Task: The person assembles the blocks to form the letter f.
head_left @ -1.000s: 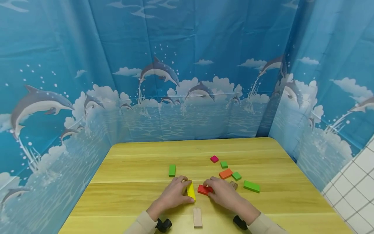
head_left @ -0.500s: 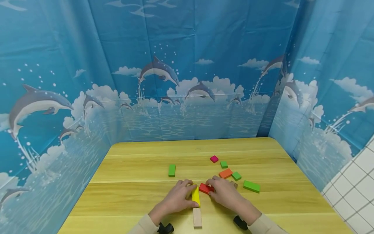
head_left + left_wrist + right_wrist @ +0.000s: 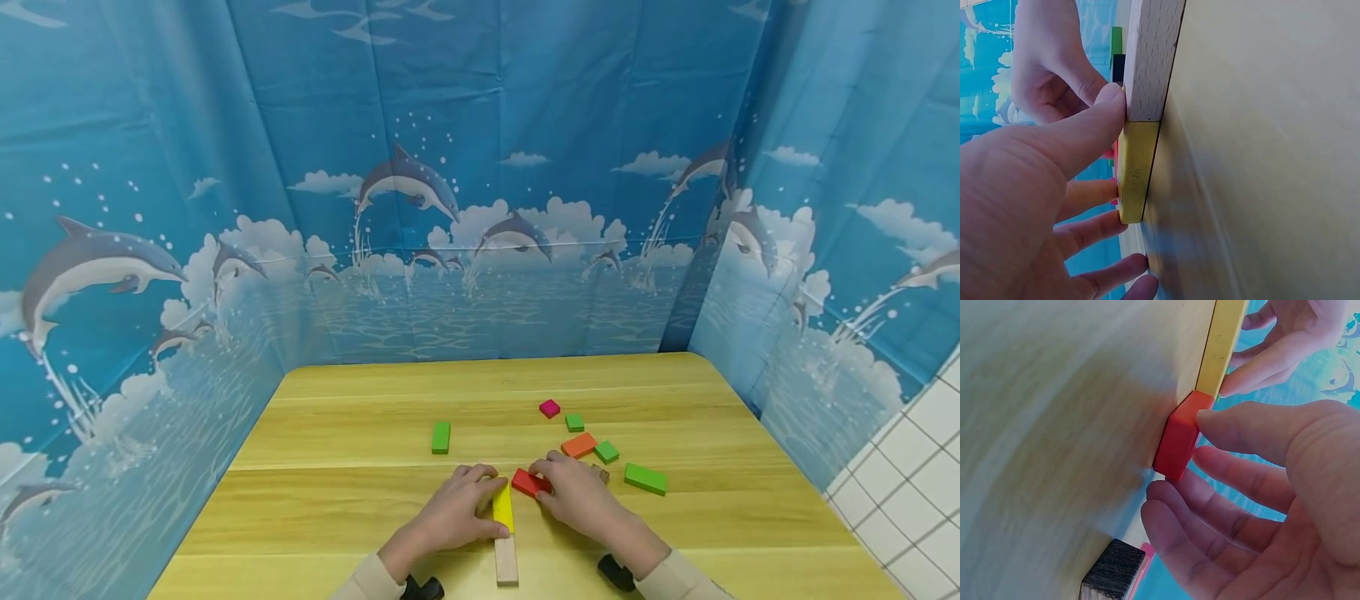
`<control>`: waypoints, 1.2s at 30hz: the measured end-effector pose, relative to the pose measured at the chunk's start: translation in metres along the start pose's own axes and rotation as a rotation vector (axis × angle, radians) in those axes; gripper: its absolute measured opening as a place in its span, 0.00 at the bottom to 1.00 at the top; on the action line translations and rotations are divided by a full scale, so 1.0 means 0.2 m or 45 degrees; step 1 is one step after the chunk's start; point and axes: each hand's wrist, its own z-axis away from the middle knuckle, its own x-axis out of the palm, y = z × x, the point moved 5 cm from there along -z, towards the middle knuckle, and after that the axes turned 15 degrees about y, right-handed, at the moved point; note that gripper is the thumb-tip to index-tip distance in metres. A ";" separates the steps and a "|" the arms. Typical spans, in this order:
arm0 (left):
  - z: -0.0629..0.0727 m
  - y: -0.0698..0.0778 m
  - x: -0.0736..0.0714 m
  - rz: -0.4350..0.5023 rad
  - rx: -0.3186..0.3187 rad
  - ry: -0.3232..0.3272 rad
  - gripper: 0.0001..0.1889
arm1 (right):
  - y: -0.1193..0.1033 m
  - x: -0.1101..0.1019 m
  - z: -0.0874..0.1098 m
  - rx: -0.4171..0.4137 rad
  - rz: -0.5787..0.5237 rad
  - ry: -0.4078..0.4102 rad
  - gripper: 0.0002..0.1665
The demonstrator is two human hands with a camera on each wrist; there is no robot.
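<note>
My left hand (image 3: 459,506) pinches a yellow block (image 3: 503,507) lengthwise between thumb and fingers. The near end of this yellow block meets a plain wooden block (image 3: 506,562), and the two lie in one line, as the left wrist view also shows at their joint (image 3: 1142,121). A red block (image 3: 528,482) lies slantwise just right of the yellow one's far end. My right hand (image 3: 579,493) holds it; in the right wrist view the thumb presses on the red block (image 3: 1180,434), with fingers on its other side.
Beyond the right hand are a brown block (image 3: 600,473), an orange block (image 3: 579,445), small green blocks (image 3: 607,452) and a magenta block (image 3: 550,408). A longer green block (image 3: 646,478) lies to the right, another green block (image 3: 441,437) at left. A dolphin-print curtain (image 3: 480,167) surrounds the table.
My left hand has brought the yellow block right and nearer, straightening it until its end meets the wooden block. The right hand and the red block have shifted slightly right.
</note>
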 end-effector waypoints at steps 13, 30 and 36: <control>0.05 0.03 -0.02 0.017 -0.038 -0.064 0.42 | 0.01 0.01 -0.01 0.079 -0.074 -0.089 0.23; 0.12 0.06 -0.01 0.058 -0.094 -0.286 0.53 | 0.01 0.03 -0.06 0.163 -0.181 -0.169 0.27; 0.13 0.06 -0.01 0.046 -0.089 -0.292 0.53 | 0.01 0.03 -0.06 0.141 -0.220 -0.159 0.29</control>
